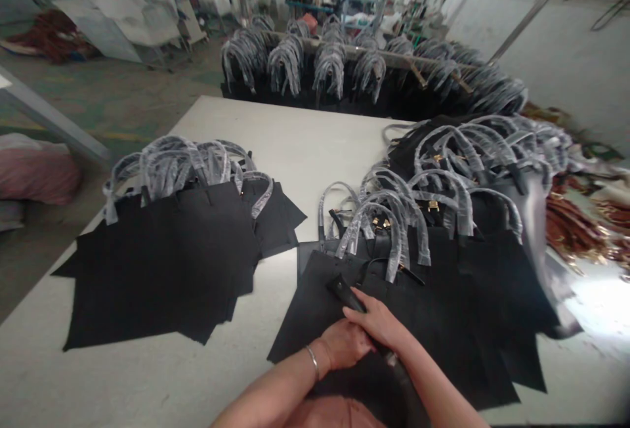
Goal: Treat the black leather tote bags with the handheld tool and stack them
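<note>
A black strap [347, 293] runs slantwise through my two hands, its end pointing away from me and its lower length falling toward my lap. My left hand [346, 344], with a bracelet at the wrist, is closed around it from the left. Just above, my right hand [378, 320] grips the same strap; its lower fingers are partly hidden. A small metal piece [391, 359] shows on the strap below the hands. Under them lie black bag panels [443, 310] in a fanned stack, with plastic-wrapped handles [377, 208] and gold clasps [433, 205].
Another stack of black panels [162, 270] with wrapped handles lies left on the white table [256, 129]. More handled pieces hang on a rack [364, 54] beyond the far edge. Brown straps [571, 224] are heaped at the right. A pink sack [37, 169] sits on the floor left.
</note>
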`<control>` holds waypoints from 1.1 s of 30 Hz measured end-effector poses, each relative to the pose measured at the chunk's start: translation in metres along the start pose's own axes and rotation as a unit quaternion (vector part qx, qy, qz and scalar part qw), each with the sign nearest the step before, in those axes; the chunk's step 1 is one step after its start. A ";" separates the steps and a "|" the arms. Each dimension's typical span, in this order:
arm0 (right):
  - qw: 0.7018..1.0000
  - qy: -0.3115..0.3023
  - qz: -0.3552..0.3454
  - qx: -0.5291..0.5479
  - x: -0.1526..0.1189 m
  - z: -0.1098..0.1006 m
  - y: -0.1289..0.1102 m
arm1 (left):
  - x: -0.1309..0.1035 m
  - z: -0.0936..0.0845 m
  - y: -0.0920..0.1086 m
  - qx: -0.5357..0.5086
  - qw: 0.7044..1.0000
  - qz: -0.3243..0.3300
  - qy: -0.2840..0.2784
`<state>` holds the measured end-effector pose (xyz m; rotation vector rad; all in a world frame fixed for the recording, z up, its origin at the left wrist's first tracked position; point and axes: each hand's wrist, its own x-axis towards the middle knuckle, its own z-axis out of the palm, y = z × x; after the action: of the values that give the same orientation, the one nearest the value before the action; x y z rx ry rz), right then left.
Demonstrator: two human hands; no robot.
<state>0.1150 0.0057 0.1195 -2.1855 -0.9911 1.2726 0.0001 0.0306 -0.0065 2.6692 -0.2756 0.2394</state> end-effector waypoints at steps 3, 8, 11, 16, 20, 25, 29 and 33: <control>0.999 0.014 -0.025 -0.019 0.020 0.009 -0.009 | -0.002 0.001 -0.002 -0.003 1.000 -0.011 -0.024; 0.996 0.055 -0.063 -0.034 0.027 0.026 -0.022 | -0.007 0.009 -0.002 0.012 0.994 -0.029 -0.102; 0.994 0.071 -0.080 -0.039 0.006 0.022 -0.025 | -0.011 0.014 0.000 -0.008 0.997 -0.053 -0.049; 0.993 0.079 -0.082 0.008 -0.048 -0.002 -0.008 | -0.011 -0.004 -0.016 -0.060 0.989 -0.124 0.051; 0.992 0.116 -0.020 0.032 -0.081 -0.012 0.026 | 0.006 -0.047 -0.052 0.008 0.950 -0.267 0.163; 0.979 0.172 0.102 0.050 -0.101 -0.009 0.067 | 0.055 -0.079 -0.079 -0.050 0.937 -0.326 0.111; 0.965 0.214 0.129 0.079 -0.110 -0.005 0.085 | 0.099 -0.071 -0.080 -0.117 0.924 -0.355 0.084; 0.952 0.246 0.146 0.108 -0.119 -0.004 0.096 | 0.117 -0.063 -0.084 -0.205 0.891 -0.401 0.062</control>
<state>0.1148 -0.1474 0.1262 -2.3559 -0.3273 0.8258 0.1251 0.1149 0.0394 2.1144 0.7323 0.0698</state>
